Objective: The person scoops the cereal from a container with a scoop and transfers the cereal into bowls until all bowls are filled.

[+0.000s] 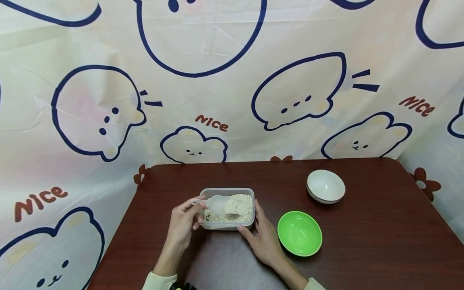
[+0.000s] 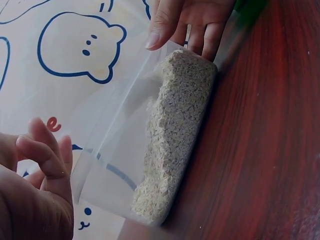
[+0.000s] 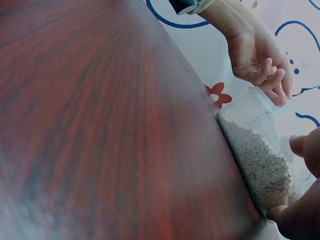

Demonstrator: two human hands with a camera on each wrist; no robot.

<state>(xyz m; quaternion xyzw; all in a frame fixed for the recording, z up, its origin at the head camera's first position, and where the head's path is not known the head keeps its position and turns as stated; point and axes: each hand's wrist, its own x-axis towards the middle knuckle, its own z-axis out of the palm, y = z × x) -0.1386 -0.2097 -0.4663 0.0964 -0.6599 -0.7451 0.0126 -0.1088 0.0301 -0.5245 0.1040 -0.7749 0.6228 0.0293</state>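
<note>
A clear plastic container (image 1: pixel 227 226) partly filled with pale, flaky grain (image 2: pixel 182 95), perhaps oats, stands upright on the table. My left hand (image 1: pixel 183 219) pinches the handle of a translucent white scoop (image 1: pixel 217 204) at the container's left side. The scoop's bowl lies over the grain, with some grain at its right end. At the container's right end, my right hand (image 1: pixel 264 241) holds the wall, thumb at the near corner and fingers along the side. In the left wrist view the scoop is hidden.
To the right of my right hand is a green bowl (image 1: pixel 299 233). Farther back and right stands a white bowl (image 1: pixel 326 186). The dark reddish-brown table (image 1: pixel 380 225) ends at the back against a printed cloth (image 1: pixel 232 100).
</note>
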